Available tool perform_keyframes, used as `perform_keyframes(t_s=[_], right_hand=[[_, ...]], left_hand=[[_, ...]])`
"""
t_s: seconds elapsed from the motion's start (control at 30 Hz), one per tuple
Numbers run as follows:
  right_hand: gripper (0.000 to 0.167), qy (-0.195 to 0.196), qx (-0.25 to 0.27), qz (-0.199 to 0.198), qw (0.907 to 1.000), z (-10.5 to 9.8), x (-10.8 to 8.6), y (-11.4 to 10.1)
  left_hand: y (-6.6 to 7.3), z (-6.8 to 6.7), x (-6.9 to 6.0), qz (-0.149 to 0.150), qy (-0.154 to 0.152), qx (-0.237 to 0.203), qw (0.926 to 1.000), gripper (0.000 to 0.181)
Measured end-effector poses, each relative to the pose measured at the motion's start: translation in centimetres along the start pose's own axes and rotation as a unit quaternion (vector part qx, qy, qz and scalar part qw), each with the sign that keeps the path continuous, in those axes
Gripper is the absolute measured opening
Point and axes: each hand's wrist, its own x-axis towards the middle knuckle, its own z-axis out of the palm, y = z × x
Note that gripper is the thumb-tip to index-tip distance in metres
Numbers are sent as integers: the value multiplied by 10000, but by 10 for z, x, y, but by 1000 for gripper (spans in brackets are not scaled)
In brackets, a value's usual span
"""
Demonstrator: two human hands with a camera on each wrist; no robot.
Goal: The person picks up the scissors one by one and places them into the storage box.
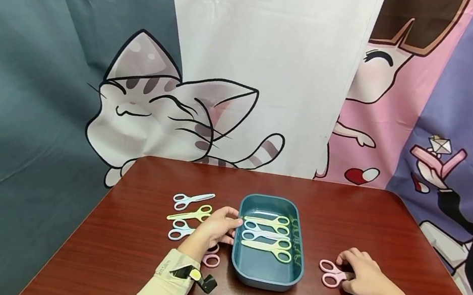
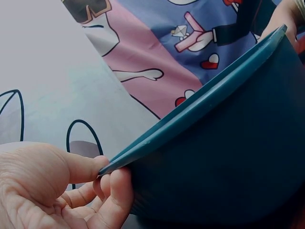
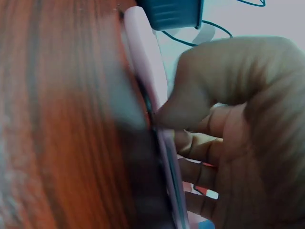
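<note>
My left hand holds the left rim of a dark teal plastic box, pinching it between thumb and fingers in the left wrist view. Inside the box lie three pairs of scissors: yellow-green scissors, light-blue scissors, and another yellow-green pair at the far side. To the right of the box, my right hand grips pink scissors around the blade end. Their handle loops point left towards the box. In the right wrist view the pink scissors stand close to the tabletop, thumb against them, slightly blurred.
Left of the box lie light-blue scissors, yellow-green scissors, more light-blue scissors and pink scissors, the last two partly hidden by my left arm. A reddish-brown table meets a cartoon-printed curtain behind.
</note>
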Motion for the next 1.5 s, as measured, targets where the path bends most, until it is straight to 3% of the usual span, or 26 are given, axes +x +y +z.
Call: perform_keyframes(t_s=[0.33, 0.63, 0.93, 1.5], right_hand=[[38, -71, 269, -561, 9980, -1, 2, 9], [32, -365, 905, -175, 9951, -3, 14, 7], [28, -297, 1251, 134, 9916, -8, 32, -7], [28, -306, 1499, -59, 9882, -17, 67, -45]], left_hand=[[0, 1, 0, -7, 23, -14, 10000, 31], [-1, 0, -1, 8, 55, 42, 10000, 30], [-2, 0, 0, -3, 51, 71, 10000, 32], [0, 1, -1, 93, -38, 24, 9999, 32]])
